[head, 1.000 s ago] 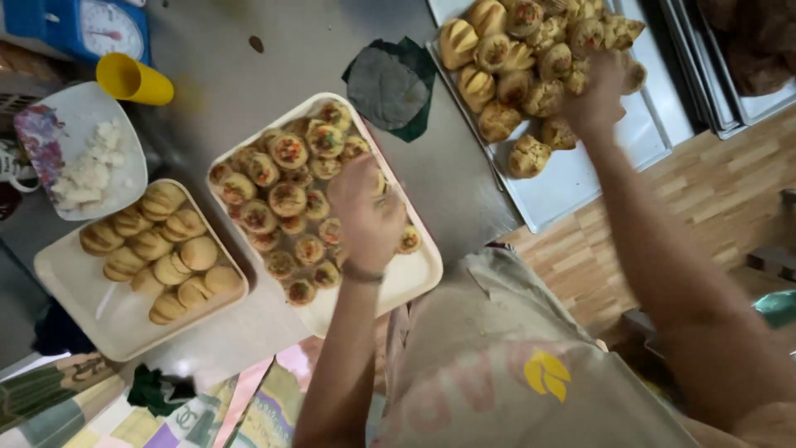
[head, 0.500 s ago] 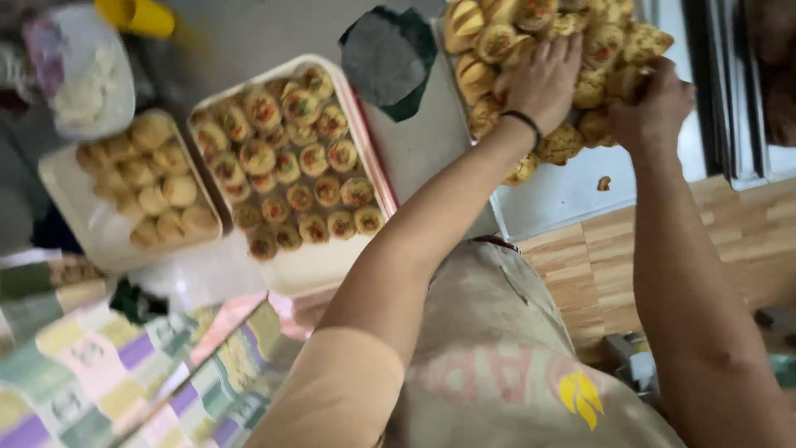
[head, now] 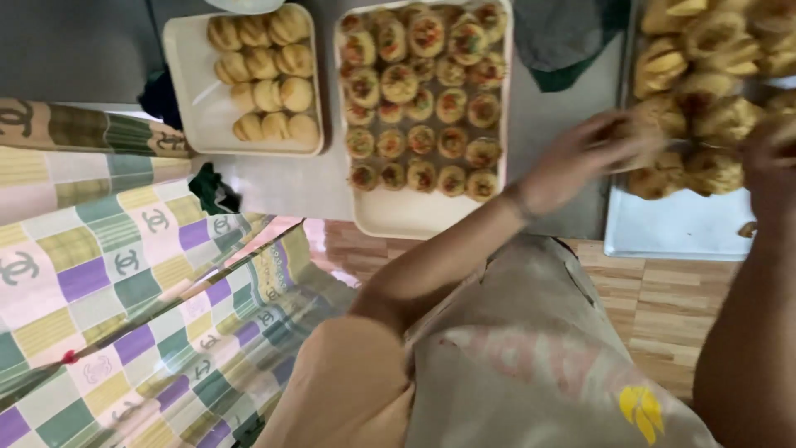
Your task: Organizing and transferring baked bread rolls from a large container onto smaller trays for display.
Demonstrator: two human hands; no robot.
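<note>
My left hand (head: 580, 158) reaches right to a heap of golden baked pastries (head: 705, 108) on a metal tray (head: 680, 224). Its fingers are spread and touch the heap's near left side; motion blurs them. At the frame's right edge, my right hand (head: 771, 158) lies over the same heap, blurred and partly cut off, so its grip cannot be made out. A loose crumb (head: 746, 228) lies on the bare part of the tray.
A cream tray (head: 406, 220) of small round topped pastries (head: 414, 99) stands left of my left arm. Further left is a cream tray (head: 191, 91) of plain buns (head: 265, 70). A dark green cloth (head: 572, 37) lies behind. A checked cloth (head: 108, 274) covers the lower left.
The view has swung right and down, so both cream trays now sit higher. My left hand has slid from the top of the heap to its near left side. My right hand stays on the heap.
</note>
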